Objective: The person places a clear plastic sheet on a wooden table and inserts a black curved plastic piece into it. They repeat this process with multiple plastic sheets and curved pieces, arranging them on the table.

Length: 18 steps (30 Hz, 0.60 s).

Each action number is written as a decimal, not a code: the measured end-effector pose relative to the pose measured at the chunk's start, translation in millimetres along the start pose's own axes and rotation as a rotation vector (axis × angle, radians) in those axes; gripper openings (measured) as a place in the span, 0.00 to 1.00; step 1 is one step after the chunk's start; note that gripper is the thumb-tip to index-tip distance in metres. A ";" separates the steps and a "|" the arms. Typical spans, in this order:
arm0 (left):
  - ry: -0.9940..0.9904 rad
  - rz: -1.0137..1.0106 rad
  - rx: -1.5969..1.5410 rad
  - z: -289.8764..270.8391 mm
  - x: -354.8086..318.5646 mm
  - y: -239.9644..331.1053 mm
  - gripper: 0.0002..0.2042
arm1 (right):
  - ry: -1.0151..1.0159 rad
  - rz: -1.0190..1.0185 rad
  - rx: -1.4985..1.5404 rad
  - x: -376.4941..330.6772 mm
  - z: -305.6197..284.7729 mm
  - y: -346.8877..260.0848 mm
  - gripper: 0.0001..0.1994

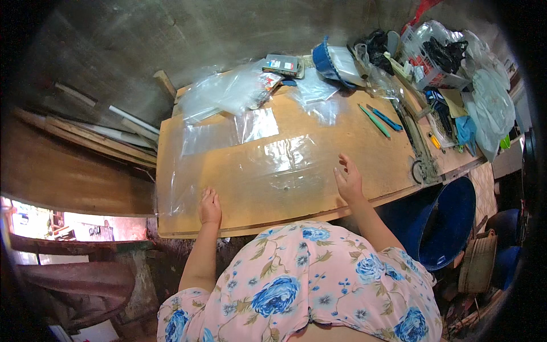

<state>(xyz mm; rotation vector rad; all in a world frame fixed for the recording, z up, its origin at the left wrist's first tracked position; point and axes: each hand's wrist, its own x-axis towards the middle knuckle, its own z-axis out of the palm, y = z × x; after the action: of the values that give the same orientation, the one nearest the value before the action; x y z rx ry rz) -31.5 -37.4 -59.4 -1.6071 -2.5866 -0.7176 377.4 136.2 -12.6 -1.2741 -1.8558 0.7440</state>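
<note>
A clear plastic sheet or bag (288,154) lies flat on the wooden tabletop (376,162) in front of me, with bright glare on it. My left hand (211,208) rests near the table's front edge, fingers extended, at the left of this plastic; whether it touches the film I cannot tell. To the right of the plastic, my right hand (349,181) is held with fingers apart and slightly curled, and nothing shows in it. Another clear plastic piece (208,138) lies farther back on the left, close to a heap of clear plastic bags (225,91).
Green-handled (376,121) and blue cutters (386,118) lie at the right. A dark box (281,64) and a blue basin (326,61) stand at the back. A crowded plastic basket (436,74) fills the far right corner. Blue barrels (447,225) stand below the right edge.
</note>
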 end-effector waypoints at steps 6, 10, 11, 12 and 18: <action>0.161 -0.020 -0.094 0.3 -4.5 6.5 0.05 | -0.120 -0.004 0.058 2.0 -1.4 -31.2 0.20; 0.301 -0.117 -0.341 -11.4 15.1 80.5 0.06 | -0.304 0.258 0.266 9.1 10.0 -40.7 0.21; 0.312 -0.180 -0.422 -13.7 20.2 110.1 0.06 | -0.448 0.316 0.330 14.9 8.5 -57.5 0.23; 0.277 -0.217 -0.601 -9.8 25.8 140.1 0.06 | -0.585 0.378 0.387 19.9 7.3 -76.4 0.25; -0.556 -0.722 -1.413 11.6 47.5 262.5 0.18 | -0.654 0.246 0.924 20.2 54.5 -61.4 0.39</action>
<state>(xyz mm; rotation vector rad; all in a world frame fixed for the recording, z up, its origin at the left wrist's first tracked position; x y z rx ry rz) 172.4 103.6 39.8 -0.7601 -3.1503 -2.9975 296.5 132.1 11.5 -0.6645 -1.4473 2.0377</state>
